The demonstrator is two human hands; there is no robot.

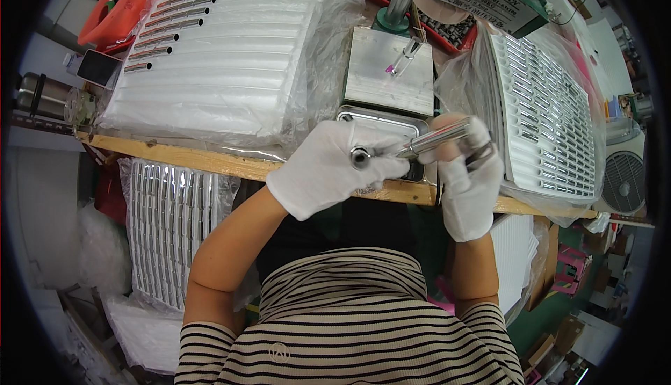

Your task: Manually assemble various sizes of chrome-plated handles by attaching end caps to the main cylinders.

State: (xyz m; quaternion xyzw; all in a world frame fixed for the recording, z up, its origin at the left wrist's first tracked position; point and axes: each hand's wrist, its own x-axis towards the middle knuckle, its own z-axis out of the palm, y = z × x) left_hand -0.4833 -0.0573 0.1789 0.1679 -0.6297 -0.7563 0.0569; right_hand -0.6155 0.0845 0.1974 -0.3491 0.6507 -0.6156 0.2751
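Note:
My left hand (318, 168), in a white glove, is closed around a chrome tube (360, 158) whose round open end faces up. To its right, my right hand (468, 182) grips another shiny chrome tube (440, 135), which slants down toward the left hand. Bare fingertips show on the right glove, and that hand is a little blurred. Both hands are over a small metal tray (348, 114) at the table's front edge. Just beyond stands a press with a flat metal block (377, 81), on which a short chrome piece with a pink tip (403, 58) rests.
At left, a white foam tray (210, 98) in plastic holds several chrome tubes in its far rows. Another foam tray (552, 116), full of tubes, lies at right. Red bins (454, 35) of small dark parts stand behind the press. A wooden strip (189, 156) edges the table.

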